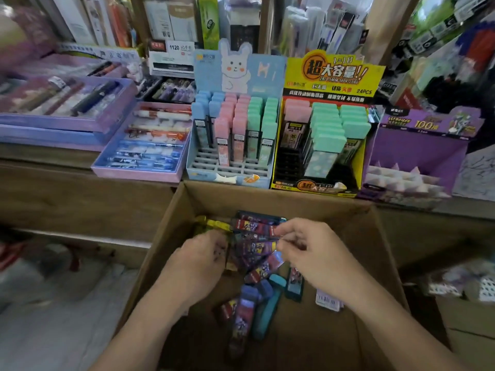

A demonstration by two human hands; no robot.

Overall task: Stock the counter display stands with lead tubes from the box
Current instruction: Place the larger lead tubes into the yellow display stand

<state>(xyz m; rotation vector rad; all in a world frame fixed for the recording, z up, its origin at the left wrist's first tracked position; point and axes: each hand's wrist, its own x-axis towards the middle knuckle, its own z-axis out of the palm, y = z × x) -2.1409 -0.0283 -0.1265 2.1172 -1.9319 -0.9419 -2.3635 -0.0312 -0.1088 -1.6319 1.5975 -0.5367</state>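
An open cardboard box (356, 253) stands below the counter, holding several dark purple, red and blue lead tubes (254, 301). Both my hands are inside it. My left hand (203, 261) is closed around a fan of tubes (254, 236), and my right hand (310, 250) pinches the right end of that same fan. On the counter stand three display stands: a blue rabbit stand (227, 178) with blue, pink and green tubes, a yellow-and-black stand (332, 73) with pink and green tubes, and a purple stand (417, 145) with no tubes showing.
Purple and pink trays of pens (142, 167) lie on the counter to the left. Shelves packed with stationery rise behind the stands. A lower wooden shelf (80, 234) runs at the left, and more cartons (466, 317) sit at the right.
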